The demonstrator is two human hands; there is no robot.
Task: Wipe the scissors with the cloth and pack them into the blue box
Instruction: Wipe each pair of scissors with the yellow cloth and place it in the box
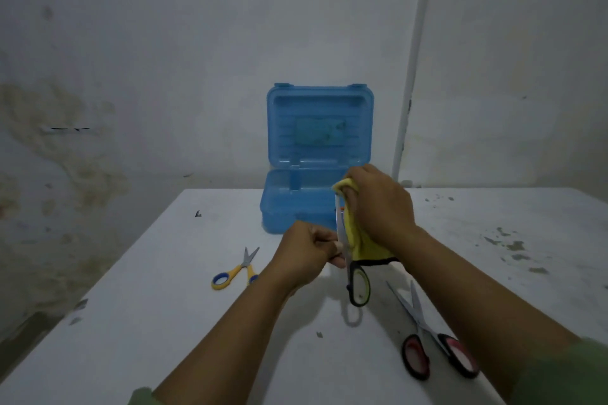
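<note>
Your left hand (pixel 306 256) is closed in a fist around the green-and-black scissors (pixel 353 268), gripping them near the pivot so that the blades point up and the handle loop hangs below the hand, clear of the surface (pixel 164 306). Your right hand (pixel 378 204) is closed on the yellow cloth (pixel 358 240), pinching it around the upper part of the blades; the cloth drapes down from the hand along the right side of the blades, and its dark lower edge hangs just above the handle. The two hands sit close together, with the left lower and nearer to you and the right higher and directly in front of the blue box (pixel 296 204). The blue box stands at the far edge of the surface against the wall, its lid raised upright and its base open; your right hand overlaps the right part of the base in this view. The yellow-and-blue scissors (pixel 235 270) lie flat on the surface to the left of your left hand, slightly open, blades pointing away from you. The red-and-black scissors (pixel 434 339) lie flat on the surface below your right forearm, also open, handles toward you. Both of these pairs are untouched by either hand and lie outside the box.
</note>
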